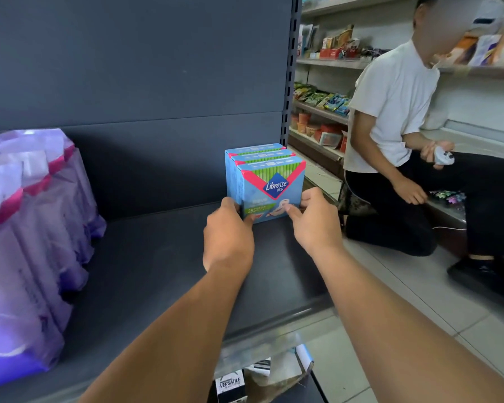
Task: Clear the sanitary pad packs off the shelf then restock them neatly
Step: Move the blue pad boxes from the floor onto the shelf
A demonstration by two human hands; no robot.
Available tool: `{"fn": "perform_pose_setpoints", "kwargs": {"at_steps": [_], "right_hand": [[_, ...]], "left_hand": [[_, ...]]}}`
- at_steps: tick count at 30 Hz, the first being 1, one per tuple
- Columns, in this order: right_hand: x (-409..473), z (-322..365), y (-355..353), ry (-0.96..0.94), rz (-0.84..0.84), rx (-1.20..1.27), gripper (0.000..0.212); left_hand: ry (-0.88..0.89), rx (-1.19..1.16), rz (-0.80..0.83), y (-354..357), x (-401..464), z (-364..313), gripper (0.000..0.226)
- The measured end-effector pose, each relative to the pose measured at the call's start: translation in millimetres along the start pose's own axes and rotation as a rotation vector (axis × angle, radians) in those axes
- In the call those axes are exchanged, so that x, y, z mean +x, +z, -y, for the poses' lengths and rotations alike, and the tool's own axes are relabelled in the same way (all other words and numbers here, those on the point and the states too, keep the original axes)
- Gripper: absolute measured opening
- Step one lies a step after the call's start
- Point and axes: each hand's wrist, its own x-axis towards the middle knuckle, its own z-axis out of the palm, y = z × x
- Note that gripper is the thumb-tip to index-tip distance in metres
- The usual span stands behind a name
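Both hands reach forward over the dark shelf (163,257) to a small row of blue Libresse pad packs (269,181) standing upright at the shelf's back right corner, just beside the slotted upright post (292,68). Left hand (229,228) grips the front pack at its lower left corner, fingers curled round the side edge and thumb on the printed face. Right hand (313,219) holds the same pack from the lower right, thumb pressed on the front face and fingers wrapped round the right side. Three packs show in the row, one behind the other, faces turned toward the camera, the front one bearing the brand logo and the number 285 on a green band; their bottoms sit on the shelf surface. Along the left edge of the shelf lies a bulky stack of purple and pink soft packs (32,242), well apart from the blue ones, with bare dark shelf between. Below the front edge of the shelf a clear price strip (262,347) and a box lettered "VERSATILE" (230,385) show. Off to the right, on the tiled floor (405,301), another person in a white shirt and dark trousers (396,112) crouches by shelves of snacks (323,112), holding a small white object in one hand.
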Motion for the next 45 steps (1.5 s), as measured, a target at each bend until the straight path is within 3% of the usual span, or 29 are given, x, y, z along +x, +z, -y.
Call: {"fn": "perform_pose_setpoints", "kwargs": {"at_steps": [9, 18, 20, 25, 28, 35, 38, 45], "right_hand": [[3, -1, -1, 0.018, 0.067, 0.028, 0.024], [-14, 13, -33, 0.007, 0.148, -0.138, 0.039], [-33, 15, -53, -0.037, 0.135, -0.214, 0.042], [-116, 6, -117, -0.199, 0.101, -0.412, 0.033], [-173, -4, -159, -0.211, 0.134, -0.447, 0.038], [-310, -61, -244, 0.001, 0.15, -0.455, 0.044], [-373, -104, -271, 0.187, 0.147, -0.459, 0.046], [-477, -188, -304, 0.636, 0.107, -0.34, 0.043]], "left_hand": [[-0.045, 0.013, -0.019, 1, 6, 0, 0.018], [-0.022, -0.077, -0.07, -11, -9, -7, 0.032], [0.052, 0.0, -0.064, -24, -24, -15, 0.03], [0.441, 0.36, 0.048, -55, -88, -45, 0.031], [0.617, 0.375, 0.163, -64, -144, -64, 0.038], [0.857, 0.439, 0.482, -46, -279, -72, 0.052], [0.882, 0.486, 0.667, -29, -337, -65, 0.055], [0.945, 0.488, 0.925, 35, -424, -46, 0.054]]}}
